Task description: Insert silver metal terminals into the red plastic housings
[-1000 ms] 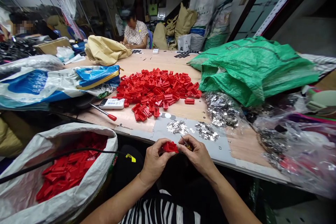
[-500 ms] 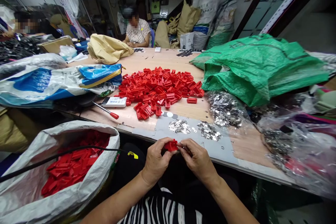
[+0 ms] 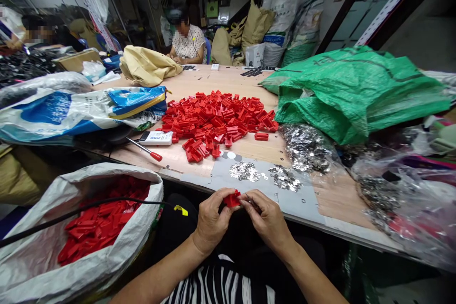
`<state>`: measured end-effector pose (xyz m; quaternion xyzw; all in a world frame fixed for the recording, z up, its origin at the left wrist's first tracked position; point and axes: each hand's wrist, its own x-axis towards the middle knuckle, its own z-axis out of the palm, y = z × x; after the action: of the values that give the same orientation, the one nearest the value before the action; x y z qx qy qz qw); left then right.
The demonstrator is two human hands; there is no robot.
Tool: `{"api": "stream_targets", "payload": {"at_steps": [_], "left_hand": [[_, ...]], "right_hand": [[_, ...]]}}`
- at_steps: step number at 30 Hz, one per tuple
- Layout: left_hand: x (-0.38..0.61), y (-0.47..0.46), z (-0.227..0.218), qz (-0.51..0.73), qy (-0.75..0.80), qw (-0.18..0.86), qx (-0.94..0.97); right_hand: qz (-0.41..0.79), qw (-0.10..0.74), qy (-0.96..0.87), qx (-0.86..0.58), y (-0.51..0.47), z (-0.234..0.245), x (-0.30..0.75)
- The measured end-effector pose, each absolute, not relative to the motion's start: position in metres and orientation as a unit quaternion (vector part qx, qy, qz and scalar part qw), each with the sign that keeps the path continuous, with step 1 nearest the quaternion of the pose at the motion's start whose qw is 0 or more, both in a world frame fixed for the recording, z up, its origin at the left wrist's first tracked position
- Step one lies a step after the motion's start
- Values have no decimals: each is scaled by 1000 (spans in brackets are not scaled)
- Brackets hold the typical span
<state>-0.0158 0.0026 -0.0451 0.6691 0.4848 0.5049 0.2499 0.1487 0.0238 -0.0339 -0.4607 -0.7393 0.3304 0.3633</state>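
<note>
My left hand [image 3: 213, 221] is closed around a small red plastic part [image 3: 232, 199], held over my lap just below the table's front edge. My right hand [image 3: 266, 218] is pinched against the right side of that part, with a thin tool or metal piece between its fingers that I cannot make out clearly. Just beyond my hands, small heaps of shiny metal clips [image 3: 245, 171] lie on a grey sheet. A big pile of red plastic parts [image 3: 217, 118] fills the middle of the wooden table [image 3: 178, 154].
A white sack of red parts [image 3: 96, 221] stands at my left with a black cable across it. A screwdriver with a red handle [image 3: 146, 151] and a white remote [image 3: 156, 138] lie left of the pile. Green bag [image 3: 352, 90] and clip-filled plastic at right. Two people sit at the far end.
My hands have shifted slightly lower and right in view. My right hand has closed in against the red part; the thin tool seen earlier is now mostly hidden.
</note>
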Motion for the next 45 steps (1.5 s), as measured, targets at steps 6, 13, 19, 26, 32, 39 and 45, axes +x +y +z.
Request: {"api": "stream_targets", "payload": {"at_steps": [6,13,19,26,32,39,45], "left_hand": [[-18,3,-47,500,493,224,676],[-16,3,-45,499,469,224,694],[-17,1,-44,483,436,253,716],[-18,-3,-51,463,435,283,719],[-17,-6,-55,482,413,331,698],[-20,-3,-52,516,399,522,549],[-23,4,-60,586,459,526,412]], "right_hand": [[520,357,-606,-484,30,-36,163],[530,355,-598,-485,33,-40,161],[626,328,-552,-443,35,-42,156],[707,280,-502,-413,27,-43,160],[753,268,-468,-376,22,-43,168],[785,275,-432,-349,24,-46,164],[497,282,-653,-496,58,-44,162]]}}
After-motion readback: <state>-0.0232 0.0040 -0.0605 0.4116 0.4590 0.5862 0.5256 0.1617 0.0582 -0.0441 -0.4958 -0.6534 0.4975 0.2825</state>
